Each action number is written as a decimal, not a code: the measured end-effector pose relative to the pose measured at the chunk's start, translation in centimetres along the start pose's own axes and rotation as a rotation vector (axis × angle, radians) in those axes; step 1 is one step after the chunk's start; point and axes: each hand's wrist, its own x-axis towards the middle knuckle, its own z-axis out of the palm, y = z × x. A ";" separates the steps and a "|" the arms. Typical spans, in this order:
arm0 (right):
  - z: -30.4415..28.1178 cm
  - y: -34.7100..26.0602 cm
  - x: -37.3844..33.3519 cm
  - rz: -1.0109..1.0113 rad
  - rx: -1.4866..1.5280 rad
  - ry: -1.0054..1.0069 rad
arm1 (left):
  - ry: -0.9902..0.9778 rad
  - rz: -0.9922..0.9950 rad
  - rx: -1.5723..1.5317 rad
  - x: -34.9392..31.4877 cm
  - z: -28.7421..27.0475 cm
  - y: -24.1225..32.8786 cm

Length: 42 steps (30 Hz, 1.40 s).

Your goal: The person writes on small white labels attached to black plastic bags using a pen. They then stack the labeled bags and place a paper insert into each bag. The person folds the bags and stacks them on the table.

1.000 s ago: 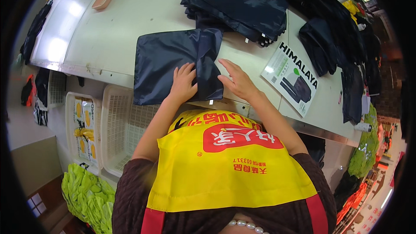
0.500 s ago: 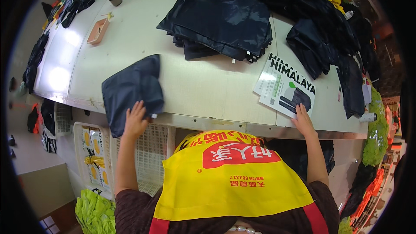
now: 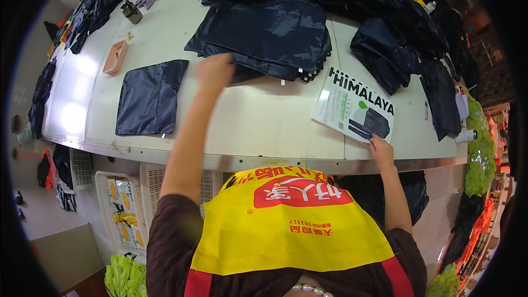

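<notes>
My left hand [image 3: 215, 71] is over the near left corner of a stack of folded dark navy cloth pieces [image 3: 264, 33]; motion blurs its fingers, so whether it touches the stack is unclear. A single folded navy piece [image 3: 151, 98] lies flat on the table to the left, with a small white tag at its lower edge. At the right, my right hand [image 3: 381, 150] pinches the near edge of a printed sheet [image 3: 344, 104]. This white sheet has large black lettering and a picture of a dark garment. Another sheet peeks out under it.
More dark fabric [image 3: 379, 55] is heaped at the far right of the white table [image 3: 258, 126]. A pink tray [image 3: 115, 56] and a dark jar [image 3: 131, 12] stand far left. White plastic baskets [image 3: 100, 198] sit below the front edge, one with printed packets.
My left hand has left the single navy piece and moved right and away to the stack. That piece now lies flatter and farther from the edge. My right hand has closed on the sheet's edge.
</notes>
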 end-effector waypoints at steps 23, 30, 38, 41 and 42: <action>-8.4 -2.3 6.1 0.083 0.840 0.366 | -0.462 0.139 -0.178 -22.5 -0.8 5.4; -4.4 -5.7 11.1 0.109 1.116 -0.328 | 0.120 -0.365 -0.208 -20.6 4.9 5.7; -1.3 -9.1 14.1 -0.065 0.848 -0.471 | 0.285 -0.431 -0.043 -19.1 7.7 6.7; -1.7 -8.3 15.1 -0.015 0.971 -0.511 | 0.340 -0.452 -0.176 -19.1 7.8 6.2; -1.7 -8.2 15.4 -0.018 0.975 -0.511 | 0.345 -0.452 -0.243 -19.2 7.6 5.8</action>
